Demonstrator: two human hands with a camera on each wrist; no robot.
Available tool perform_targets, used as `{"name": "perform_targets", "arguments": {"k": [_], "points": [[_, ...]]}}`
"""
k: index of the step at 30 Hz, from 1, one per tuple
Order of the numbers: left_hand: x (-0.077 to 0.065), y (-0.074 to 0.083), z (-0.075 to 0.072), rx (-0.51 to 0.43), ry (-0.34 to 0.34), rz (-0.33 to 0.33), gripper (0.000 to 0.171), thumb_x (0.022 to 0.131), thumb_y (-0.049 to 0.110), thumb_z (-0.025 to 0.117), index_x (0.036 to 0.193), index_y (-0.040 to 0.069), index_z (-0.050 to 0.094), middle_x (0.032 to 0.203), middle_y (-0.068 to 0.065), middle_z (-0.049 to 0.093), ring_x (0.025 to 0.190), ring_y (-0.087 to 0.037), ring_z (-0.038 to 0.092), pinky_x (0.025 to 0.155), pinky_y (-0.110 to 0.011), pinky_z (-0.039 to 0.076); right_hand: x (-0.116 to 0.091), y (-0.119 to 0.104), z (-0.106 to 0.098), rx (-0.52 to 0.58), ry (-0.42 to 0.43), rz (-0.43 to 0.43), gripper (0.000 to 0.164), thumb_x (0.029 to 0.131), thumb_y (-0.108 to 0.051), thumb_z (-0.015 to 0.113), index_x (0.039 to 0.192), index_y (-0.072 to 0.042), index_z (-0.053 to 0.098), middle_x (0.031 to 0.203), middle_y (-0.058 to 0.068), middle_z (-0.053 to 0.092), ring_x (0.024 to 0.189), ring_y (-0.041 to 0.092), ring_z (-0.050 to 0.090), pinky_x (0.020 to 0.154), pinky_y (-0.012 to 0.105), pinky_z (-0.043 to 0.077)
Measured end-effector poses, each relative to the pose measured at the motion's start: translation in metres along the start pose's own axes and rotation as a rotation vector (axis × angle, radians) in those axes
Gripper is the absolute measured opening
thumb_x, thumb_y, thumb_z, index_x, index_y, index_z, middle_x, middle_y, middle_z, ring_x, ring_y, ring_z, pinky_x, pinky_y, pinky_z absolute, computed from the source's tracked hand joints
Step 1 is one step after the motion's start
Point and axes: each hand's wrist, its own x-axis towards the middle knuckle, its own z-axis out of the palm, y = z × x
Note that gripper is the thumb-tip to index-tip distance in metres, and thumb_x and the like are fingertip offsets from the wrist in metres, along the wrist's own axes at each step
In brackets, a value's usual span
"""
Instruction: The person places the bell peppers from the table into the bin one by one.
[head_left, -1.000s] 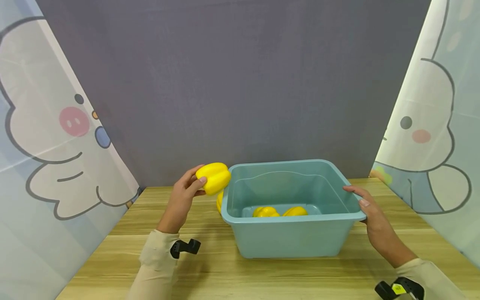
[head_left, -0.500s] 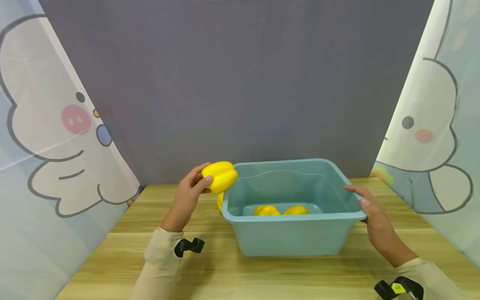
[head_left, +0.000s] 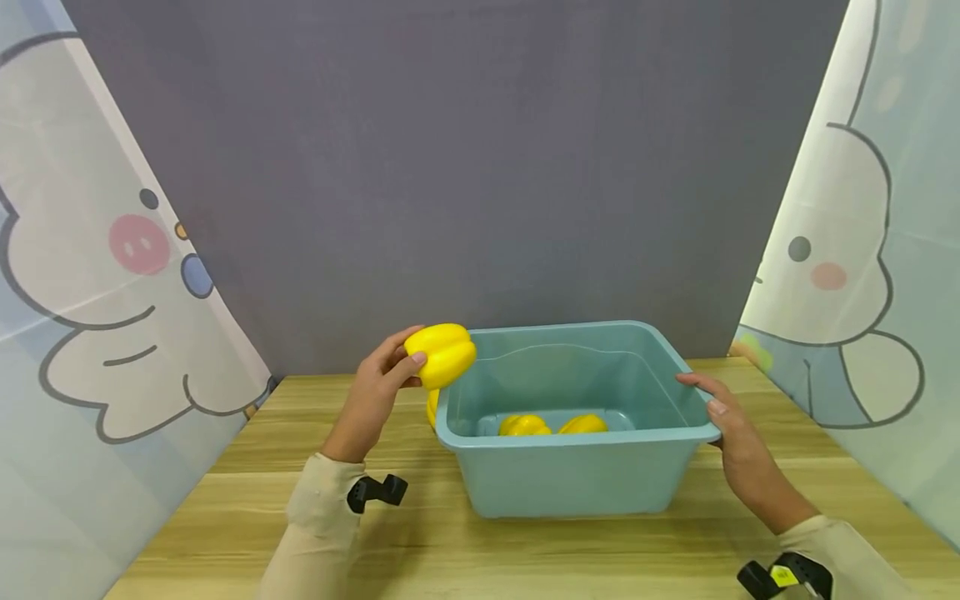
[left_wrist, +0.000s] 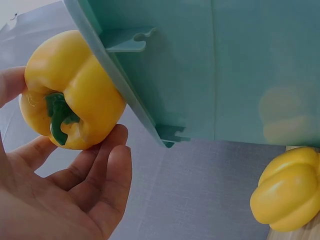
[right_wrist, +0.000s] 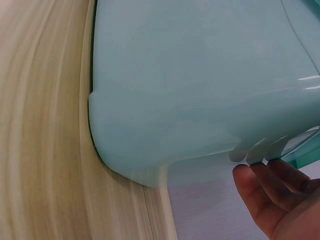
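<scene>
My left hand (head_left: 372, 389) grips a yellow bell pepper (head_left: 441, 355) between thumb and fingers, at the left rim of a blue-green plastic tub (head_left: 577, 479). In the left wrist view this pepper (left_wrist: 75, 90) shows its green stem, and part of it sits behind the tub's rim. My right hand (head_left: 738, 437) holds the tub's right rim, fingertips against the outer wall in the right wrist view. Inside the tub lie two yellow peppers, one at the left (head_left: 525, 426) and another beside it (head_left: 583, 424), partly hidden by the front wall.
Another yellow pepper (left_wrist: 287, 190) rests on the table outside the tub's left wall, mostly hidden in the head view. The wooden table (head_left: 247, 500) ends at a grey cloth backdrop (head_left: 450, 167). Curtains with cartoon prints hang at both sides.
My left hand has carried the pepper slightly right, nearer to and over the tub's left rim. The right hand keeps its place on the rim. The head view has shifted slightly.
</scene>
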Motion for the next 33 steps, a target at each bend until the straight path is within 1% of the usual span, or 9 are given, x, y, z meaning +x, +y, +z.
{"name": "perform_targets", "arguments": {"k": [5,8,14,18,21,25,30,33], "points": [[0.003,0.004,0.003,0.008,-0.008,-0.006,0.052,0.100,0.038,0.063,0.146,0.018,0.051,0.124,-0.011,0.063,0.105,-0.029,0.061,0.091,-0.039,0.053,0.000,-0.002,0.000,0.015,0.001,0.000,0.051,0.108,-0.026,0.016,0.147,-0.005,0.041,0.144,-0.008,0.034,0.111,0.016,0.044,0.079,0.027,0.042],[0.005,0.006,0.004,0.015,-0.025,-0.009,0.053,0.100,0.037,0.063,0.146,0.016,0.051,0.122,-0.011,0.063,0.105,-0.030,0.062,0.092,-0.040,0.053,0.000,-0.003,0.000,0.015,-0.005,-0.004,0.051,0.108,-0.026,0.016,0.147,-0.005,0.040,0.145,-0.008,0.033,0.112,0.015,0.044,0.079,0.027,0.042],[0.007,0.012,0.005,0.039,-0.059,-0.008,0.050,0.099,0.040,0.064,0.145,0.024,0.052,0.122,-0.009,0.064,0.105,-0.027,0.063,0.093,-0.043,0.052,-0.001,-0.001,0.000,-0.019,0.000,-0.020,0.050,0.108,-0.024,0.016,0.148,-0.006,0.040,0.145,-0.009,0.033,0.112,0.014,0.045,0.079,0.027,0.043],[0.007,0.019,0.005,0.075,-0.078,-0.013,0.050,0.098,0.042,0.065,0.144,0.028,0.052,0.121,-0.009,0.064,0.105,-0.027,0.063,0.094,-0.048,0.052,0.000,0.002,0.000,-0.020,0.002,-0.027,0.050,0.109,-0.023,0.016,0.149,-0.006,0.040,0.146,-0.010,0.033,0.113,0.014,0.044,0.079,0.026,0.043],[0.008,0.021,0.005,0.108,-0.098,-0.017,0.050,0.098,0.042,0.065,0.144,0.029,0.052,0.120,-0.008,0.064,0.104,-0.026,0.063,0.094,-0.047,0.052,0.000,0.003,0.000,-0.011,0.002,-0.031,0.050,0.109,-0.023,0.016,0.148,-0.005,0.040,0.146,-0.010,0.034,0.114,0.013,0.044,0.079,0.025,0.043],[0.011,0.022,0.007,0.157,-0.133,-0.021,0.051,0.097,0.042,0.066,0.144,0.029,0.052,0.116,-0.006,0.065,0.101,-0.026,0.062,0.091,-0.043,0.052,-0.001,0.003,0.000,0.000,0.003,-0.036,0.050,0.109,-0.022,0.016,0.148,-0.005,0.040,0.146,-0.010,0.034,0.113,0.013,0.045,0.079,0.024,0.043],[0.015,0.024,0.009,0.215,-0.157,-0.012,0.050,0.096,0.042,0.068,0.143,0.028,0.054,0.110,-0.005,0.065,0.095,-0.027,0.060,0.085,-0.043,0.050,-0.001,0.004,0.000,0.019,0.001,-0.039,0.049,0.109,-0.022,0.016,0.148,-0.004,0.040,0.146,-0.009,0.034,0.113,0.013,0.045,0.079,0.023,0.042],[0.017,0.026,0.010,0.230,-0.171,-0.008,0.049,0.095,0.042,0.069,0.141,0.029,0.056,0.109,-0.004,0.065,0.095,-0.026,0.060,0.084,-0.044,0.050,-0.001,0.004,-0.001,0.025,0.003,-0.033,0.049,0.109,-0.022,0.017,0.149,-0.005,0.040,0.146,-0.010,0.034,0.112,0.013,0.044,0.079,0.023,0.042]]}}
